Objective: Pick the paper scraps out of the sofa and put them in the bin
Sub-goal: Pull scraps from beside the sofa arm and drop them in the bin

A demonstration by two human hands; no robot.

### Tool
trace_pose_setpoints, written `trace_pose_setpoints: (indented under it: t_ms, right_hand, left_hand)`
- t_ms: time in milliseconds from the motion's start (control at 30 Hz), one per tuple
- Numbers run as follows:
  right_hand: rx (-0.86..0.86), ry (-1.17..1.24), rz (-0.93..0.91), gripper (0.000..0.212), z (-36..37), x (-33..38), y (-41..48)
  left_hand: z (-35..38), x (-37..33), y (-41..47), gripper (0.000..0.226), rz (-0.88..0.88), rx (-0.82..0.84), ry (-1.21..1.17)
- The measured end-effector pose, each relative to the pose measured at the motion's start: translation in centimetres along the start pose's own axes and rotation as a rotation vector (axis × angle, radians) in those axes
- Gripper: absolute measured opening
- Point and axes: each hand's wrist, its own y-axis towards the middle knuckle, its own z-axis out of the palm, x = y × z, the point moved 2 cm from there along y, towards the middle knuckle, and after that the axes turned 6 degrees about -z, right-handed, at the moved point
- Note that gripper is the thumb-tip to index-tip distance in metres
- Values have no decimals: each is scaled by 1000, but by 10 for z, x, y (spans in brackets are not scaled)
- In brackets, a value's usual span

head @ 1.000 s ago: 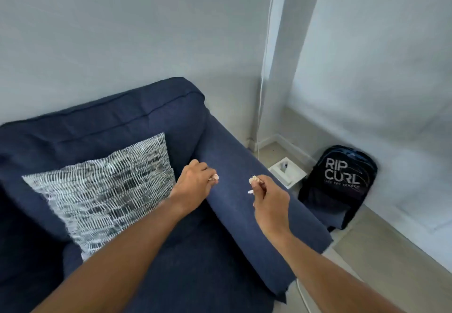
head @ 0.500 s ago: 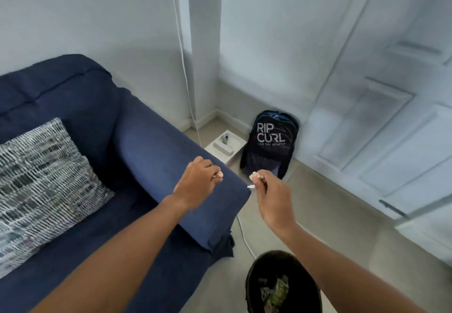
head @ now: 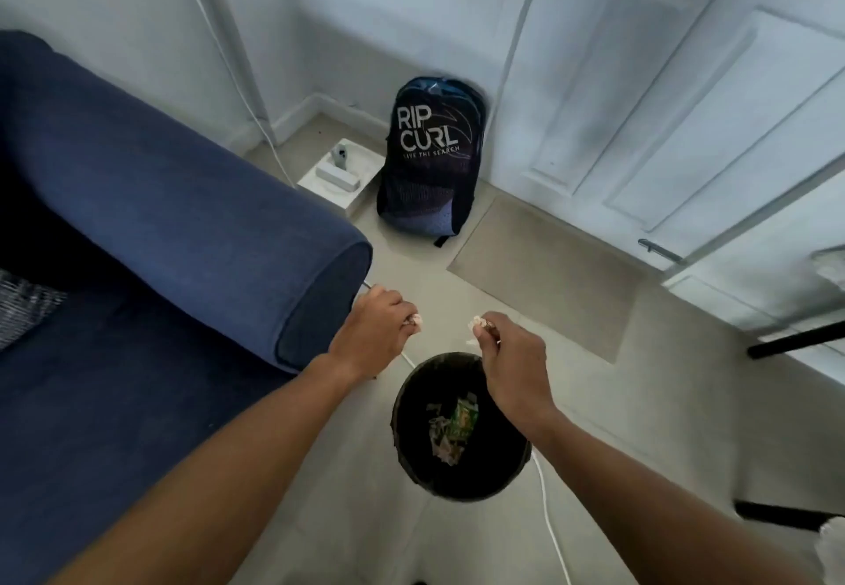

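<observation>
Above the bin (head: 462,470), beside the sofa (head: 183,227), each hand pinches 1 small paper scrap: left hand (head: 372,340) fingers clamped on a scrap (head: 415,321), right hand (head: 507,356) likewise on its scrap (head: 478,322). Probably featherlight, soft, crushable; fingertip pinches suffice.

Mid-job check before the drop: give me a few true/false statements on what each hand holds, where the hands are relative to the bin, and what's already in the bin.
1. The left hand pinches a paper scrap. True.
2. The right hand is empty. False: it also pinches a small white scrap.
3. The bin on the floor is empty. False: crumpled rubbish already lies inside.
4. Both scraps have already been dropped in. False: both are in the fingers, above the bin's far rim.
5. A black backpack stands on the floor beyond the bin. True.
</observation>
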Motion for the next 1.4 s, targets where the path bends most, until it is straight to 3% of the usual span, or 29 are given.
trace_pose_setpoints:
  t_ms: [233, 467, 600, 667, 967, 1067, 1200, 1400]
  right_hand:
    - [148, -55, 119, 14, 34, -64, -38]
    - [332, -246, 208, 26, 44, -95, -57]
    - [526, -318, 366, 78, 48, -112, -67]
    - [567, -353, 381, 93, 49, -118, -70]
    - [499, -422, 270, 102, 36, -119, -70]
    - [477, -423, 272, 101, 32, -119, -71]
    - [458, -427, 267, 100, 26, -117, -70]
    - [424, -428, 247, 97, 21, -110, -67]
  left_hand:
    - [72, -1, -33, 13, -40, 125, -23]
    - [100, -2, -46, 13, -69, 183, -10]
    - [109, -9, -48, 13, -64, 203, -18]
    - [113, -12, -48, 14, -61, 218, -17]
    - [123, -31, -49, 16, -44, 252, 24]
    - [123, -36, -49, 37, -19, 332, 153]
    - [122, -37, -51, 94, -27, 473, 430]
    - [109, -39, -49, 104, -15, 418, 447]
